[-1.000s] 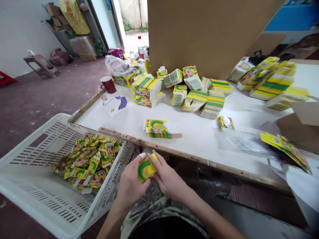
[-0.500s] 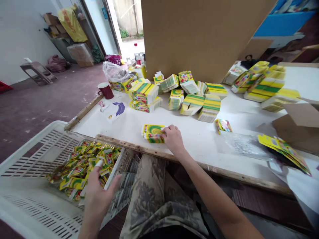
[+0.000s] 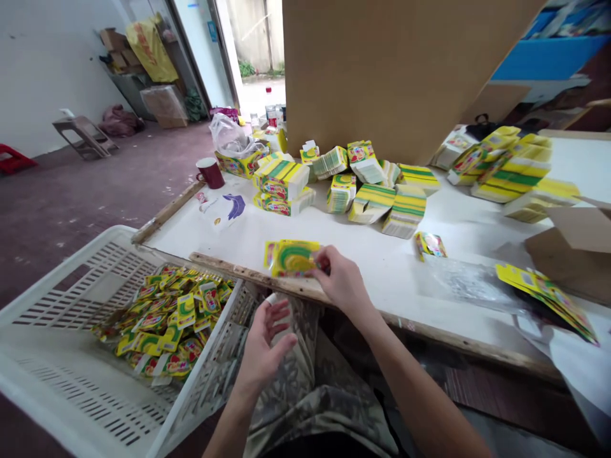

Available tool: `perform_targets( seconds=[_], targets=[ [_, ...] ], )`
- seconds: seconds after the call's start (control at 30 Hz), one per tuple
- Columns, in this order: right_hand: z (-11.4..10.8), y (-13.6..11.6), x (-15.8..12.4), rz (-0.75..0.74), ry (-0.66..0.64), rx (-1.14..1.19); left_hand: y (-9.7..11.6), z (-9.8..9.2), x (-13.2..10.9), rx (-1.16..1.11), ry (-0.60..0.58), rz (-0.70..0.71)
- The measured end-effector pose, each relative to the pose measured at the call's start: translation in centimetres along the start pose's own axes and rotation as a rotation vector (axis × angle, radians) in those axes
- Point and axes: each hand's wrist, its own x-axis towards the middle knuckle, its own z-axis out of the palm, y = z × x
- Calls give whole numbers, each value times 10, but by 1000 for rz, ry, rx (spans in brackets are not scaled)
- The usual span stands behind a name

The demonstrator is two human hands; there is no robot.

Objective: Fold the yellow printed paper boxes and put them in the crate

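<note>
Just above the near edge of the white table (image 3: 229, 245), my right hand (image 3: 344, 281) pinches the right end of a flat yellow-and-green carton (image 3: 298, 259). Another yellow carton's edge peeks out at its left, blurred, so I cannot tell whether it is held too. My left hand (image 3: 268, 343) is over my lap, fingers apart and holding nothing. To its left, a white plastic basket (image 3: 62, 289) contains a heap of small yellow-and-green packs (image 3: 184, 312).
Stacks of folded cartons (image 3: 372, 202) line the back of the table before a tall cardboard sheet (image 3: 372, 76). A maroon mug (image 3: 210, 173) stands at the left corner. On the right lie a small pack (image 3: 430, 245), clear plastic (image 3: 465, 283) and an open cardboard box (image 3: 568, 254).
My left hand has moved right, from over the basket to beside the table edge, and is now empty. My right hand has raised the carton slightly from the small stack on the table.
</note>
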Motion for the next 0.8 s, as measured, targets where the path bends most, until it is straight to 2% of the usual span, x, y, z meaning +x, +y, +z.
perform_targets(
  seconds=[0.07,0.1,0.13,0.2,0.3,0.47,0.57,0.7,0.8],
  targets=[
    [1,-13,-22,-108,-245,215,5,11,2,-231,70,30],
    [4,-18,-33,-112,-343,316,8,16,3,-320,119,38],
    [8,-22,-43,-81,-385,419,11,20,3,-380,174,43],
    [17,-28,-60,10,-359,620,17,26,2,-415,276,64],
    [26,-33,-74,111,-303,824,21,32,0,-383,361,88],
    [30,-35,-80,181,-444,843,19,39,2,-535,474,109],
    [30,-30,-76,166,-452,810,13,40,5,-569,500,70],
    [27,-24,-74,131,-396,747,2,29,3,-351,437,14],
    [28,-26,-79,40,-364,651,-2,17,1,-230,474,50]
  ],
)
